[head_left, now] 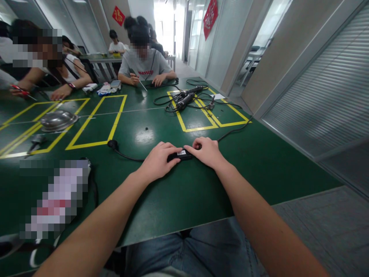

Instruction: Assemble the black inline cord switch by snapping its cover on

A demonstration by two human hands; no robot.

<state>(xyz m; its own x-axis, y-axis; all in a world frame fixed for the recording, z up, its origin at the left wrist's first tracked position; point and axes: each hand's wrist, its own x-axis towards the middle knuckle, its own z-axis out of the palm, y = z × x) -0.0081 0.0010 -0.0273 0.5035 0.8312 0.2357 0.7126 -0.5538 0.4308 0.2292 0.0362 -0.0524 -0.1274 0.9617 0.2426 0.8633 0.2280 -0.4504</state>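
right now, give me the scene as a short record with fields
surface: green table with yellow taped rectangles
left hand: resting on the left end of a small black device
right hand: touching the device's right end
device: lies flat, white label on top
cable: black cable runs left of the hands
far right of table: power tools with tangled cords
left: metal bowl
others: people seated at the far side

One head-worn view looks forward and down along the green table (pixel 178 200) from its near edge. The left hand (pixel 158 161) and right hand (pixel 208 152) lie close below; seated people sit farther off.
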